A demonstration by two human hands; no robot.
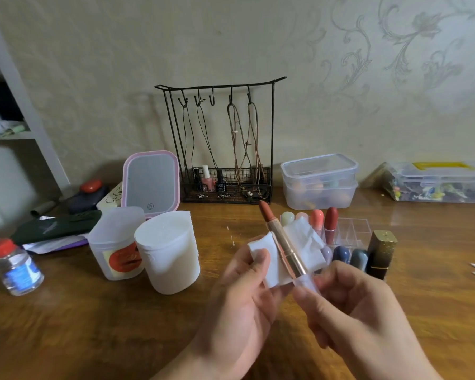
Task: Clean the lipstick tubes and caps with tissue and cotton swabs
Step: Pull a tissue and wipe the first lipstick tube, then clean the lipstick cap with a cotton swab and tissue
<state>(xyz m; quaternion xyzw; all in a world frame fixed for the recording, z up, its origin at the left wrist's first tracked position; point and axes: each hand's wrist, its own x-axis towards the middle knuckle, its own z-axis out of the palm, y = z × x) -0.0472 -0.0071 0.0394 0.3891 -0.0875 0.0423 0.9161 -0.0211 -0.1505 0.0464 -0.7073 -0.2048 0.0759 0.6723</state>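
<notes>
Lipstick (283, 242), held tilted over the table (93, 311) before us: light, rigid, slick metal tube, soft exposed bullet, so we'd grip low on the base. Right hand (348, 305) pinches that base; left hand (247, 292) curls around the tissue (307, 250) behind the tube, thumb pressing it.

Count on table (93, 325):
- 2 hands: left hand (244, 292), right hand (348, 305).
- 1 uncapped lipstick (281, 239), held.
- 1 tissue (305, 248).
- 4 lipsticks (317, 218) standing uncapped in 1 clear organizer (354, 229).
- 2 stacked clear boxes (320, 182) at far edge.
- 3 polish bottles (207, 178) in 1 wire rack (220, 141).
- 1 mirror (150, 182).
- 2 white tubs (167, 250).
</notes>
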